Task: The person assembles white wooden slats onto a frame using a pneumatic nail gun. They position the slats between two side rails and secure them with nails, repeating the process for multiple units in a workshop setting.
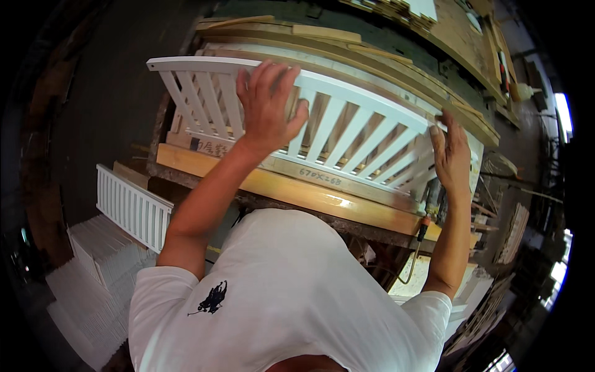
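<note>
A white slatted panel (365, 97) is tilted up on the workbench, its long top rail towards the far side and its lower edge along a wooden bar (310, 191). My left hand (268, 102) is on the top rail left of the middle, its fingertips bent over the rail and its thumb at a slat. At the panel's right end my right hand (451, 152) grips the corner, fingers curled around it. Part of that end is hidden by the hand. Below my right hand, a tool with a hose fitting (424, 228) sits at the bench's right end.
Wooden strips (328, 34) lie along the bench's far side. To my left, a second slatted panel (133, 204) leans by a large stack of white pieces (93, 273). A hose (409, 273) hangs at the near right. Another bench (465, 53) with wood stands at the far right.
</note>
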A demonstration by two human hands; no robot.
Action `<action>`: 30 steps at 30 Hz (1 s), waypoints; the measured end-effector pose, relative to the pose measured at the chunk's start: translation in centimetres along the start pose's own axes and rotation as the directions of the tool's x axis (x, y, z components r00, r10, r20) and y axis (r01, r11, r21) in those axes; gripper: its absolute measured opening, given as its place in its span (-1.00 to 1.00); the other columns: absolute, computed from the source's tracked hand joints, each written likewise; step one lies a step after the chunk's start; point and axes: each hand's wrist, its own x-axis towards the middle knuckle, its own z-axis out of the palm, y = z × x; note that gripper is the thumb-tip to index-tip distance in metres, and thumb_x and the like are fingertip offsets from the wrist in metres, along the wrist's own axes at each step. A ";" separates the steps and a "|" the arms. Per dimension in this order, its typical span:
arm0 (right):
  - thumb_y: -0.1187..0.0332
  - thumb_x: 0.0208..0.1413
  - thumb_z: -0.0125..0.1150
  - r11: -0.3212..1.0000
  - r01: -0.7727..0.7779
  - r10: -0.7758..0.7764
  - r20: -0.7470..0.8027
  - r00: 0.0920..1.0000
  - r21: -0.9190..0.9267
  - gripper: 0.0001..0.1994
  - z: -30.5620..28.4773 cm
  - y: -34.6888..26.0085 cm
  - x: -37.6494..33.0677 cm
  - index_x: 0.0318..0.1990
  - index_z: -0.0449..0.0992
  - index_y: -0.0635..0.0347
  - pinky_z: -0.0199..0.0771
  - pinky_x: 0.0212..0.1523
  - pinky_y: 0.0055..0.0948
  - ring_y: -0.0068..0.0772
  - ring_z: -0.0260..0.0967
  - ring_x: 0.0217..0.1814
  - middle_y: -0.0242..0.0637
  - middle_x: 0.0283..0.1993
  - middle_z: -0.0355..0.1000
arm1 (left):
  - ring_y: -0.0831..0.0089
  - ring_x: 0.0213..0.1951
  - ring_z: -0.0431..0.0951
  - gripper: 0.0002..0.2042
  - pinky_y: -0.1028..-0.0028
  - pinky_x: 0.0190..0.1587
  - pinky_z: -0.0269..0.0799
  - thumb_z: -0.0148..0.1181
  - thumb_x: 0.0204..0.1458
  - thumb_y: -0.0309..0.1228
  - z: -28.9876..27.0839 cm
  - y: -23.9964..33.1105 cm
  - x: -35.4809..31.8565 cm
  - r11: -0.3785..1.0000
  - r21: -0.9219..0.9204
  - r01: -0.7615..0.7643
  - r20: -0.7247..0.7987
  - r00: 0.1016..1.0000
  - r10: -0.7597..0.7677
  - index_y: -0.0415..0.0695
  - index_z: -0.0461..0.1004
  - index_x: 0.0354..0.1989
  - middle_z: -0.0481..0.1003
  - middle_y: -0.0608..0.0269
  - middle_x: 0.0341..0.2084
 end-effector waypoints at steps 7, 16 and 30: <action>0.02 0.16 0.10 0.986 0.087 -0.067 0.138 0.988 -0.142 -0.60 -2.1 -1.9 -2.1 -0.32 0.37 0.26 0.27 -0.38 -0.14 0.12 0.31 -0.39 -0.02 -0.47 0.32 | -0.26 0.35 -0.25 -0.08 -0.08 0.30 -0.17 0.45 -0.29 -0.15 -0.1 -4.3 -11.0 0.784 -0.090 0.614 0.040 0.789 -0.613 -0.32 0.08 0.21 -0.31 -0.33 0.33; 0.07 0.21 0.08 0.993 0.053 -0.026 0.250 0.968 -0.101 -0.62 -3.3 -1.5 -2.5 -0.31 0.40 0.30 0.30 -0.38 -0.25 0.05 0.27 -0.43 0.00 -0.47 0.34 | -0.22 0.30 -0.15 -0.25 -0.08 0.27 -0.14 0.48 -0.43 -0.17 -1.4 -4.1 -11.3 0.789 -0.150 0.596 -0.142 0.776 -0.614 -0.38 0.29 -0.07 -0.20 -0.26 0.30; 0.05 0.25 0.04 0.782 -0.102 -0.187 0.387 0.903 0.615 -0.63 9.8 -25.4 6.6 -0.47 0.44 0.13 0.24 -0.58 -0.61 -0.69 0.19 -0.62 -0.52 -0.64 0.24 | 0.00 0.36 -0.10 -0.23 0.09 0.33 -0.17 0.32 -0.09 -0.22 -27.1 -12.9 -16.7 0.699 -0.170 0.694 -0.789 0.329 -0.518 -0.20 0.07 0.27 -0.09 -0.10 0.34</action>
